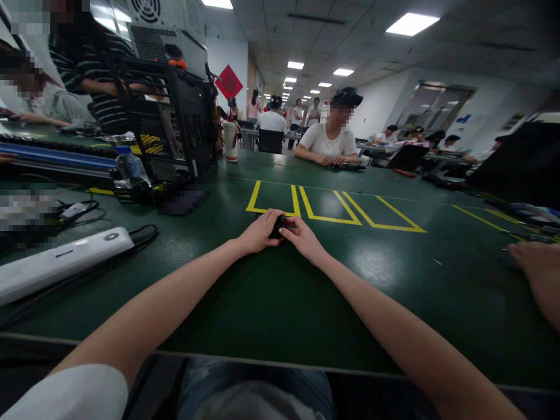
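Both my hands meet over the green tabletop, close to the near ends of the yellow tape outlines. My left hand is closed round a small black object, whose kind I cannot make out. From the other side my right hand grips the same object, with the thumb on its near face and the fingers behind it. Most of the object is hidden by my fingers.
On the left lie a white power strip and black cables. Behind them stand a water bottle, an open black computer case and a white cup. Another person's hand rests at the right; a person sits opposite.
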A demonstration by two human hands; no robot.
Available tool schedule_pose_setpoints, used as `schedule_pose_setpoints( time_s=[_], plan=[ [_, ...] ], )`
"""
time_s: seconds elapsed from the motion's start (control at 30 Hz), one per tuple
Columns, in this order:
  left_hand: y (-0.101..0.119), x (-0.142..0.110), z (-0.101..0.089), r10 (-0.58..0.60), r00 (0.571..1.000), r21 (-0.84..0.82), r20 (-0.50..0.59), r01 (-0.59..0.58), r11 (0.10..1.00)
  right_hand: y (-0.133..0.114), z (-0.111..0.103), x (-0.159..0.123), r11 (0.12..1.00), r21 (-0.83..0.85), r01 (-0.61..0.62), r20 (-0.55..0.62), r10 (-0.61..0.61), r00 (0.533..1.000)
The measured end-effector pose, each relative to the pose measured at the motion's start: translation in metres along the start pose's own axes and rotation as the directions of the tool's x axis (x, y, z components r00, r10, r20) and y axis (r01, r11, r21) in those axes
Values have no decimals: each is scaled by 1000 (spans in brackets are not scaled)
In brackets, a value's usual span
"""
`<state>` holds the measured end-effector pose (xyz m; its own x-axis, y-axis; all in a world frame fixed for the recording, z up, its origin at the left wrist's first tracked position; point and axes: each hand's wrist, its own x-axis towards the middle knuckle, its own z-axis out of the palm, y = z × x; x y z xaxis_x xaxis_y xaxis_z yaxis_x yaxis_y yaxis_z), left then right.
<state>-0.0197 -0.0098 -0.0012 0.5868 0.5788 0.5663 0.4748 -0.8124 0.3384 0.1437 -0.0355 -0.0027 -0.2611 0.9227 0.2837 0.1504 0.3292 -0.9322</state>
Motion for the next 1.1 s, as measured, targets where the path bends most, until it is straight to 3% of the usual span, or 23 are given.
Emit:
schedule_pose_setpoints(
  time_s=[0.13, 0.33, 0.47, 0.57, 0.77, 1.1],
  plan=[
    [1, 0, -1, 13, 1000, 10, 8, -13, 1000, -3, -1, -3, 999, 3, 45, 28, -45, 999],
    [0, 0, 1, 17, 1000, 19, -12, -17, 1000, 5, 1, 4, 995, 57, 85, -66, -81, 995],
    [-1, 0, 2, 9, 1000, 18, -11, -8, 1000, 4, 2, 6, 996, 80, 30, -80, -23, 996],
    [-2, 0, 2, 3, 1000, 14, -8, -3, 1000, 0, 1, 5, 999, 41, -11, -40, 13, 999],
    [-1, -1, -1, -2, 1000, -7, 9, 2, 1000, 0, -1, 0, 992, 112, 51, 58, -58, 997],
    [1, 1, -1, 15, 1000, 9, 3, -15, 1000, 6, 4, 3, 992, -38, 117, -95, -120, 988]
  ],
)
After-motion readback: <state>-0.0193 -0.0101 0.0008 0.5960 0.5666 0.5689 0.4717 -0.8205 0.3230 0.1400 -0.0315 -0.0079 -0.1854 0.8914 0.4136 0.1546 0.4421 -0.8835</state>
